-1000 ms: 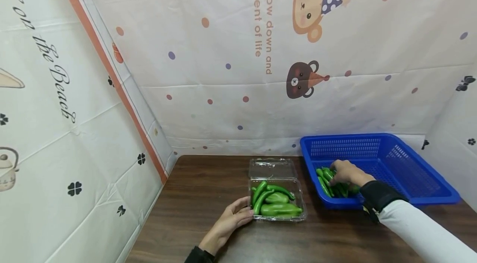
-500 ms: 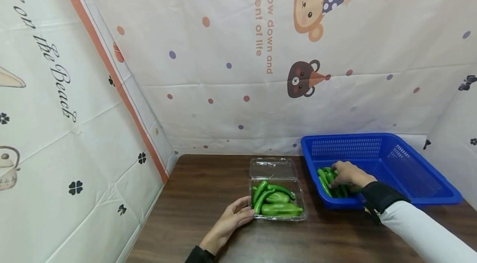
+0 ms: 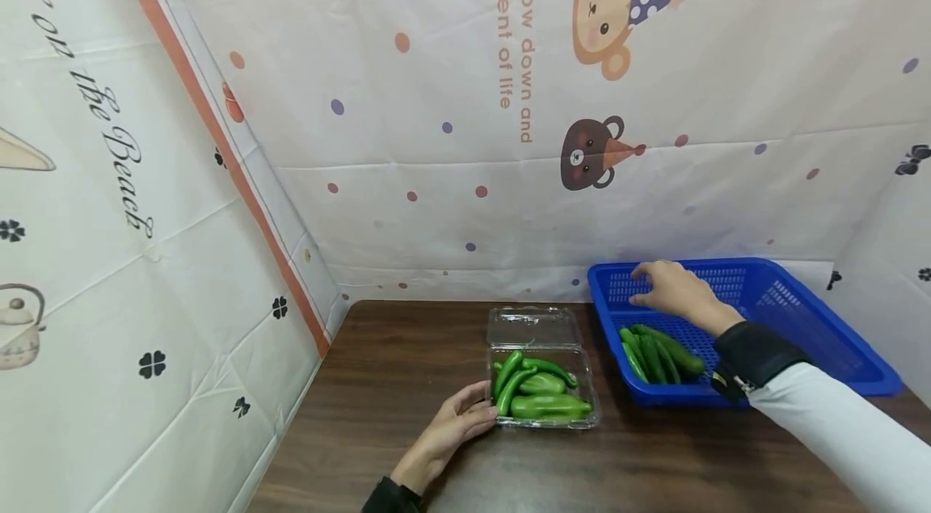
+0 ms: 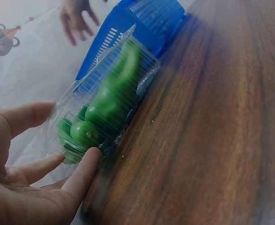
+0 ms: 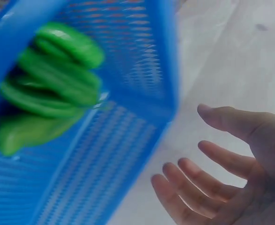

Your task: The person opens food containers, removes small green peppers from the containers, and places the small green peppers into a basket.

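My left hand [image 3: 452, 432] rests against the left side of a clear plastic clamshell box [image 3: 489, 388], its fingers fairly straight. In the left wrist view, the thumb and fingertips touch the box's wall [image 4: 149, 77]. Several green peppers [image 3: 550, 408], some slender and some thick, lie in the box, whose lid [image 3: 533, 327] is folded back. Above the blue basket [image 3: 742, 400] hangs my right hand [image 3: 680, 292], fingers spread apart and holding nothing. More green peppers [image 3: 658, 355] lie side by side at the basket's near left; the right wrist view shows these peppers [image 5: 48, 84] slightly blurred.
The brown wooden table [image 3: 378, 384] carries both the box and the basket, with the basket to the box's right. Printed white cloth [image 3: 407, 125] stands behind the table and along its left side.
My right hand was down among the peppers in the basket. It has lifted off them and moved up and back, holding nothing, so more peppers show. My left hand stays at the box.
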Demonstrator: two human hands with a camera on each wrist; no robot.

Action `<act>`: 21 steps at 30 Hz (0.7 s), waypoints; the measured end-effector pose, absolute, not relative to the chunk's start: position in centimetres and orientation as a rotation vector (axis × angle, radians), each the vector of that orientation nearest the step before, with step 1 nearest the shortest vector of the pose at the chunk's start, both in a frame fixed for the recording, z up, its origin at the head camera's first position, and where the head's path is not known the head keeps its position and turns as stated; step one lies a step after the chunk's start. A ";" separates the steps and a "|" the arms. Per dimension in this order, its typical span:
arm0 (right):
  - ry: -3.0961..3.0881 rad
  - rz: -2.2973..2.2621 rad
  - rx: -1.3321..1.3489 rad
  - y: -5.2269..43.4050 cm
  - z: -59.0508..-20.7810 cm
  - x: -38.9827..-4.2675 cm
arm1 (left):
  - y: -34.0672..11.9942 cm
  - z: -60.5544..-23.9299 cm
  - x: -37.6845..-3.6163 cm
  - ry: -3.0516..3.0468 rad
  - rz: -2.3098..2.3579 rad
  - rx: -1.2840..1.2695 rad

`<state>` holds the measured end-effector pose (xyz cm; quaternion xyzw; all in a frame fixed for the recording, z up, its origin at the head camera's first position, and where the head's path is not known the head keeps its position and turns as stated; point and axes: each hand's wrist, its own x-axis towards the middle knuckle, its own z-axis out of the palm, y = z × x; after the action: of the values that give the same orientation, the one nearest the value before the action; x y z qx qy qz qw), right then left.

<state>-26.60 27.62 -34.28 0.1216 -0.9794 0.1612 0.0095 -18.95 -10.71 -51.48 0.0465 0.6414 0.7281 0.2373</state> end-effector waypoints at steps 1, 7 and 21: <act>-3.026 0.502 0.398 27.1 -33.9 -26.6 | -10.7 -51.5 -18.9 1.759 1.994 0.129; -2.846 0.531 0.564 23.2 -33.0 -26.1 | -10.6 -51.5 -18.9 1.766 2.000 0.140; -2.483 0.310 1.158 14.2 -36.7 -23.9 | -10.7 -51.8 -18.9 1.746 1.996 0.113</act>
<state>-23.94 14.16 -36.65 0.4121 -0.8840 0.1105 0.1909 -18.89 -10.67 -51.77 0.0412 0.6383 0.7299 0.2412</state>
